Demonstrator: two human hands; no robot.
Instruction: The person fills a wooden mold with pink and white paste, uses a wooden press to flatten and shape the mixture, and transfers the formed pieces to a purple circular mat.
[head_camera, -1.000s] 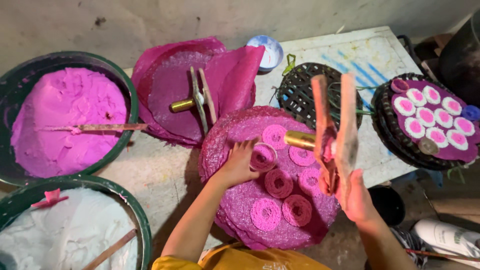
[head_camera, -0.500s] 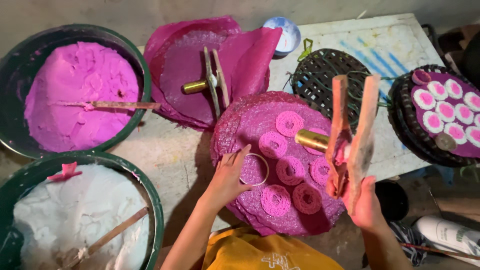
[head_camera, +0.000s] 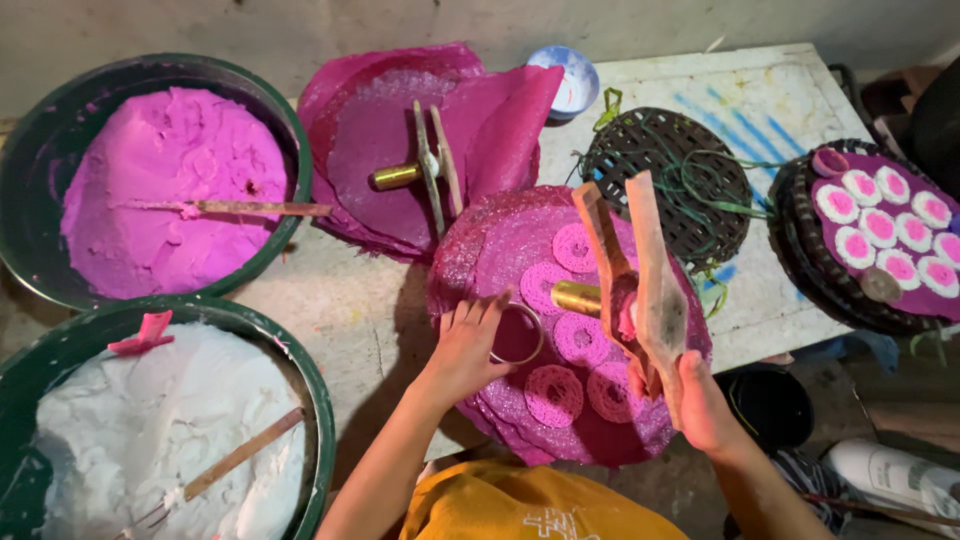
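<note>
Our left hand (head_camera: 462, 345) pinches the metal ring (head_camera: 517, 334) flat on the pink mat (head_camera: 500, 250), fingers closed on its rim. A second ago a noodle disc sat under that hand; now the ring frames bare mat, so we judge a new spot is being set up. Our right hand (head_camera: 700, 400) grips the wooden press (head_camera: 632, 270) by its handles, brass barrel beside the ring. Five discs (head_camera: 582, 338) lie around it.
</note>
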